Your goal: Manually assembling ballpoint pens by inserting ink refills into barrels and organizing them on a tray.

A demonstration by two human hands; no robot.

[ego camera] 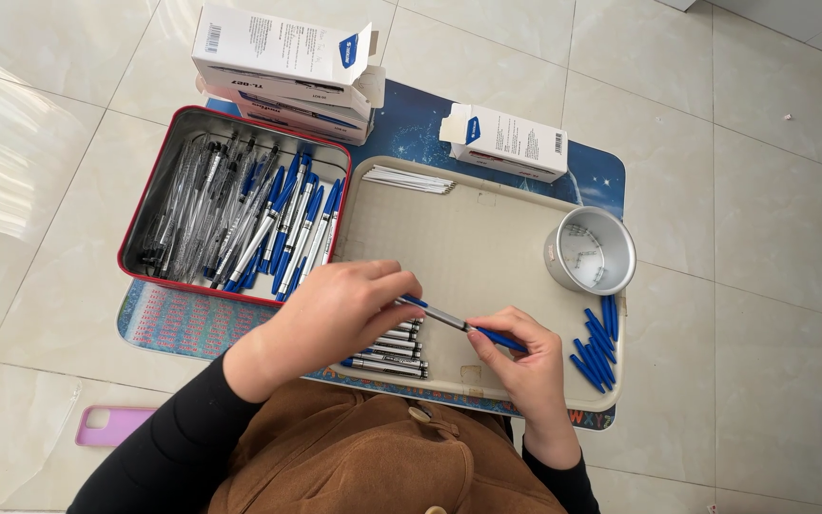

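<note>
My left hand (335, 314) pinches one end of a pen (451, 320) with a silver barrel and blue parts. My right hand (518, 360) grips its other, blue end. The pen is held level just above the beige tray (468, 238). Under my left hand lies a row of silver pen barrels (392, 352). Several blue caps (596, 345) lie at the tray's right edge, close to my right hand.
A red-rimmed metal tin (230, 211) of assembled blue pens and clear barrels sits left of the tray. White cartons (283, 59) and another white carton (508, 141) stand behind. A small metal cup (590, 250), thin white refills (409, 179) and a pink phone (111, 425) are nearby.
</note>
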